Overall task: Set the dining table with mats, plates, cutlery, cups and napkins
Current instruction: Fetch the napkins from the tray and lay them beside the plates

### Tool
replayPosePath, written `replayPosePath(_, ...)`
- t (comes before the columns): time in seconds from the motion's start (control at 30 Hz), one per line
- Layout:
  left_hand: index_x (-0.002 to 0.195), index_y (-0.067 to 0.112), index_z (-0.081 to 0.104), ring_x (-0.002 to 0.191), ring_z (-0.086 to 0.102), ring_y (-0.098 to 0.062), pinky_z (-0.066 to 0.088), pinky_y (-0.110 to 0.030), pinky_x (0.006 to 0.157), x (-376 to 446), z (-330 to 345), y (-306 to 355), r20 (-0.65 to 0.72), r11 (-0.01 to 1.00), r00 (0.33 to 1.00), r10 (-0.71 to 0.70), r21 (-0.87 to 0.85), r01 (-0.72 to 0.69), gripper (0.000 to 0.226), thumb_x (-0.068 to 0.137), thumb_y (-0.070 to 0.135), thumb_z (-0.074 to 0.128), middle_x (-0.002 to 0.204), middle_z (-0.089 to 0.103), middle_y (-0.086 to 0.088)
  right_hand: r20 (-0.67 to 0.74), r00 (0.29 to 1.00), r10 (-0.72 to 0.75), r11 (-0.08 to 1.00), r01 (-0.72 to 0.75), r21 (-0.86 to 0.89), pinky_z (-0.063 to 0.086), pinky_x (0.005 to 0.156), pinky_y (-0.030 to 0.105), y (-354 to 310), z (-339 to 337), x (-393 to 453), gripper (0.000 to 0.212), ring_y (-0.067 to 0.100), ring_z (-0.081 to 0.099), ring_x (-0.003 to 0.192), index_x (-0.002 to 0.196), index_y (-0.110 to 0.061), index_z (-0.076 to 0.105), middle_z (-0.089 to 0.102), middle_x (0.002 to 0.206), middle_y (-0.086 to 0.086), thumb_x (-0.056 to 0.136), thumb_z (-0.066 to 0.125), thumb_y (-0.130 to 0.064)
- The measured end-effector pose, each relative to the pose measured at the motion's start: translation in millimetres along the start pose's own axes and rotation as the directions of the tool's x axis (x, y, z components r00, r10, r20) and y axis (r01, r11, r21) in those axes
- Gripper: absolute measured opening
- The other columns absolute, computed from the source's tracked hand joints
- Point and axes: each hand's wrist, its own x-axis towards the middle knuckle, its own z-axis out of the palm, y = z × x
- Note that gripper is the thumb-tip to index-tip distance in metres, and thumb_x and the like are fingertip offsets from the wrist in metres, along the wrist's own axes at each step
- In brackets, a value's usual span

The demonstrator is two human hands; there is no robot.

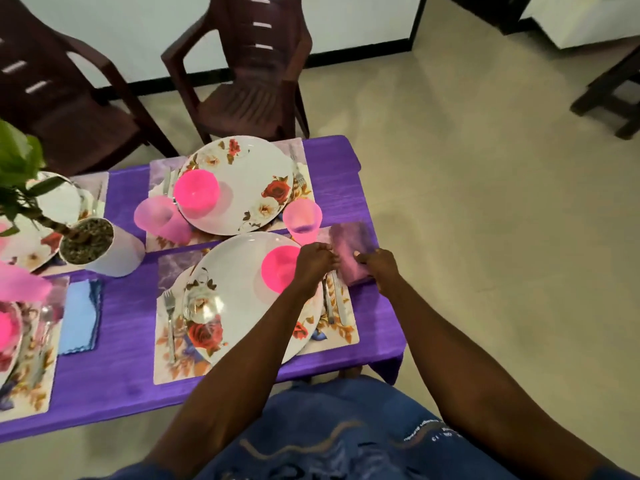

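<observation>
The tabletop (131,382), draped in a bright purple cloth, carries the place settings; nearest the person lies a rectangular floral place mat (173,358), stiff enough by its flat look to slide as one sheet. On it sits a large round white plate with red rose prints (225,306), probably hard, glossy and breakable, best lifted by the rim with a finger underneath. A translucent pink plastic bowl (277,271) rests on the plate's far right part, light and likely to skid on the glaze. Just beyond the mat's far right corner stands a translucent pink plastic cup (302,216), light and easy to tip. The thing in hand is the folded purple cloth napkin (349,251), lying at the right end of the tabletop beside the mat, its near end over the mat's right edge. It looks soft, limp and nearly weightless, so it will sag or unfold if taken by one corner; holding it at both sides keeps the folds together. The left hand (313,263) has its fingers curled, pinching the napkin's left edge; the right hand (377,265) grips its right side, thumb on top. A slim metal knife (327,299) lies on the mat below the left hand, and a metal fork (169,306) lies left of the plate; both are rigid, smooth and best taken by the handle.
</observation>
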Motion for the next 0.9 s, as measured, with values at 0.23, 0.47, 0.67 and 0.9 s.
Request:
replayPosePath(0.23,0.095,0.000,0.060,0.057,0.066,-0.022,0.052,-0.034,0.060,-19.2,1.2,9.5,-0.160,0.986,0.977,0.142,0.113,-0.124,0.017,0.090,-0.007,0.045,0.072,0.068,-0.015,-0.009,0.987,-0.160,0.892,0.141,-0.430,0.038,0.066,0.030,-9.4,0.7,4.5,0.032,0.030,0.058,0.084,0.094,-0.001,0.067,0.064,0.091,0.013,0.080,0.059,-0.029)
replayPosePath(0.47,0.095,0.001,0.064,0.050,0.064,-0.019,0.051,-0.028,0.048,-29.5,4.0,13.1,-0.273,0.947,0.920,0.282,0.232,-0.222,0.014,0.093,-0.001,0.050,0.075,0.069,-0.016,0.012,0.980,-0.196,0.797,0.167,-0.581,0.043,0.074,0.031,-9.5,-5.6,1.4,0.050,0.033,0.062,0.101,0.120,-0.005,0.056,0.064,0.111,0.012,0.078,0.069,-0.030)
replayPosePath(0.67,0.091,0.005,0.064,0.051,0.065,-0.018,0.054,-0.028,0.048,-33.5,4.0,9.8,-0.312,0.918,0.879,0.360,0.284,-0.276,0.015,0.091,-0.002,0.051,0.075,0.070,-0.015,0.010,0.977,-0.212,0.795,0.178,-0.580,0.040,0.067,0.030,-9.4,-16.8,2.4,0.033,0.029,0.062,0.087,0.105,-0.004,0.060,0.066,0.101,0.012,0.082,0.061,-0.028)
replayPosePath(0.9,0.111,0.005,0.067,0.078,0.061,-0.012,0.046,-0.016,0.068,-42.4,-3.1,-9.8,-0.224,0.698,0.776,0.590,0.624,-0.351,0.022,0.095,0.008,0.053,0.089,0.068,-0.001,-0.102,0.857,-0.505,0.701,0.339,-0.627,0.036,0.071,0.028,-5.6,-14.2,-17.0,0.020,0.030,0.060,0.090,0.101,-0.005,0.059,0.064,0.100,0.012,0.096,0.049,-0.021)
